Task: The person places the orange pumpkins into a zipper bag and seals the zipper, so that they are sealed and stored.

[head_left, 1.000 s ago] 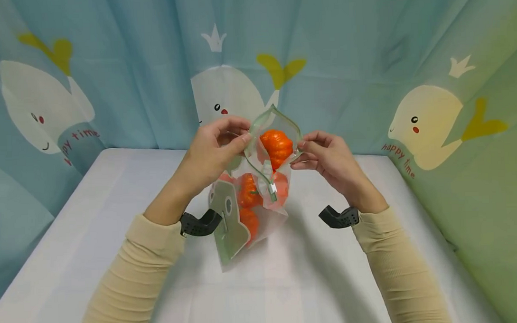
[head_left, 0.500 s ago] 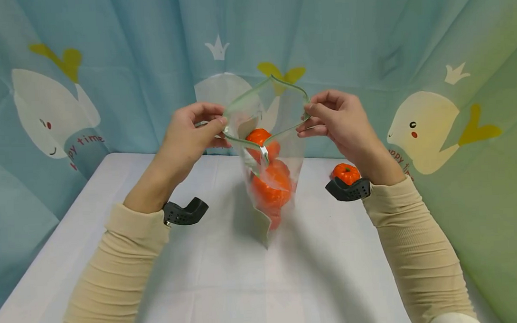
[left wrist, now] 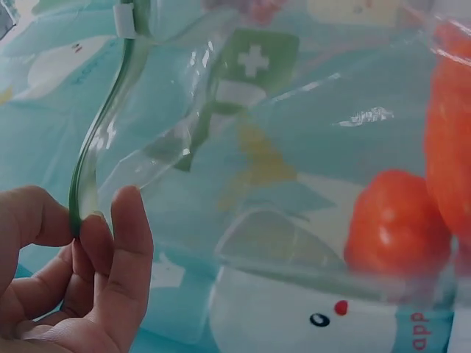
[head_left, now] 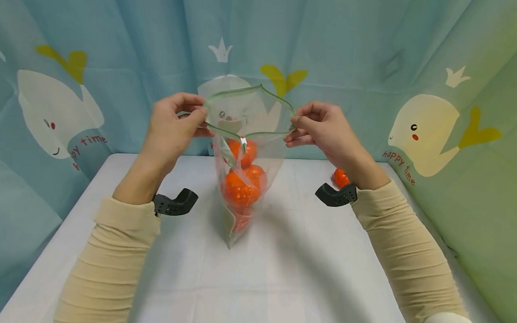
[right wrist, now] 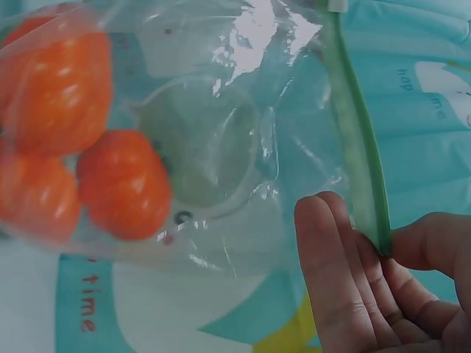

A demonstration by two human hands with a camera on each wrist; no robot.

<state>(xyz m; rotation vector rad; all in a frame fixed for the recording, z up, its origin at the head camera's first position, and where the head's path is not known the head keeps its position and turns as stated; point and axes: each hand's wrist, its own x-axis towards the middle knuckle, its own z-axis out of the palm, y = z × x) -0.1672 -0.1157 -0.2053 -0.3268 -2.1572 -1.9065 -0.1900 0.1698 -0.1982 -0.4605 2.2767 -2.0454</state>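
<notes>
A clear zip bag (head_left: 268, 154) with a green-edged mouth hangs upright between my two hands, its mouth spread wide. My left hand (head_left: 171, 124) pinches the left end of the mouth between thumb and fingers. At the right end, my right hand (head_left: 326, 130) pinches the green edge the same way. Several small orange pumpkins (head_left: 242, 186) are stacked inside the bag. A white slider (head_left: 243, 141) sits on the near side of the zip. The right wrist view shows the pumpkins (right wrist: 125, 184) through the film, away from the mouth.
Another orange pumpkin (head_left: 340, 177) lies on the white table (head_left: 263, 294) at the right, partly hidden behind my right wrist. A blue curtain (head_left: 344, 35) printed with white whales closes off the back and sides.
Both hands have moved apart and up, widening the bag's mouth. The top pumpkin has dropped lower inside. The loose pumpkin has come into view, and lately the bag has shifted left.
</notes>
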